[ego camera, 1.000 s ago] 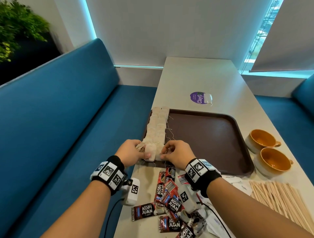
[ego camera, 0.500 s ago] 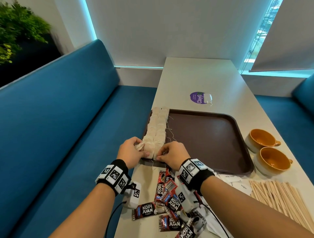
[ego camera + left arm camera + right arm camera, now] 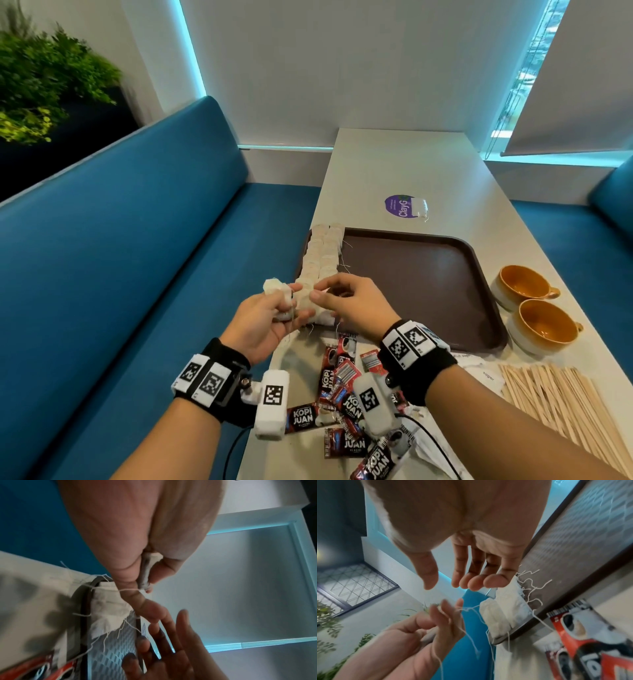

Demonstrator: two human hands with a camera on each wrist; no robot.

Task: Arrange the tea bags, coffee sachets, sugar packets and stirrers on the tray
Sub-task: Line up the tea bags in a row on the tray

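Gripped in the left hand (image 3: 263,322) is a small bunch of pale, crumpled tea bags (image 3: 278,295) with loose white strings, raised just off the near-left corner of the brown tray (image 3: 479,274). Right hand (image 3: 356,305) hovers beside it with fingers relaxed, holding nothing.

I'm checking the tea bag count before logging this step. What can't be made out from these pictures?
- Head view: left hand covers most of the tea bags it holds; count unclear.
- Head view: right hand hides the near end of the tea bag row.
- Left wrist view: coffee sachets blurred, cut off.
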